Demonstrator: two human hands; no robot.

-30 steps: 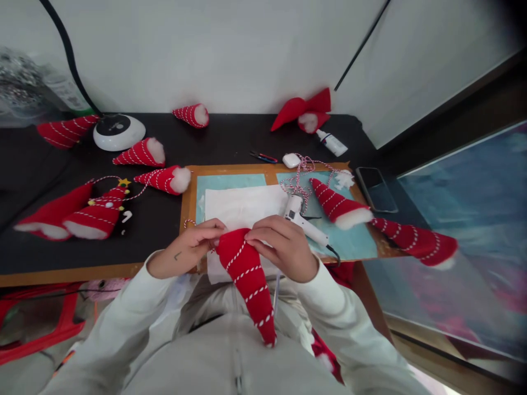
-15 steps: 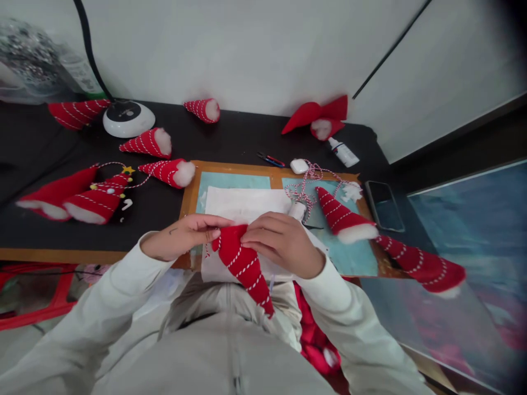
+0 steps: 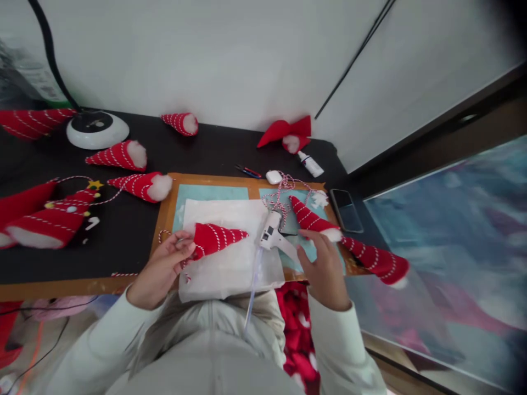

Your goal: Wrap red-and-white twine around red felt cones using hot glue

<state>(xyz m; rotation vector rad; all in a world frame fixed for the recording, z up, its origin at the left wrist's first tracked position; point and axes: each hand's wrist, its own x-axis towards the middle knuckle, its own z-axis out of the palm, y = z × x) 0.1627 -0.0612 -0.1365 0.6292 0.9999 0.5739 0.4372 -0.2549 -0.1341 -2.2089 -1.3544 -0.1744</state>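
Observation:
My left hand point(image 3: 162, 269) grips the wide end of a red felt cone point(image 3: 216, 240) wound with red-and-white twisted cord. The cone lies on its side over a white sheet point(image 3: 234, 274), its tip pointing right. My right hand point(image 3: 325, 269) is open, thumb and fingers apart, by the handle of a white glue gun point(image 3: 272, 233). Whether the fingers touch that handle I cannot tell. A long translucent stick point(image 3: 256, 285) runs from the gun toward my lap. Just beyond my right hand lies another corded cone point(image 3: 313, 216) with white stuffing at its base.
More stuffed red cones point(image 3: 140, 186) lie at the left and back, near a white lamp base point(image 3: 97, 130). A tangle of twisted cord point(image 3: 284, 192), a white bottle point(image 3: 310, 163), snips point(image 3: 249, 171) and a phone point(image 3: 346, 210) sit at the back right.
The cone has turned from pointing down toward my lap to pointing right. My right hand has let go of it and moved right to the glue gun. The view has shifted rightward.

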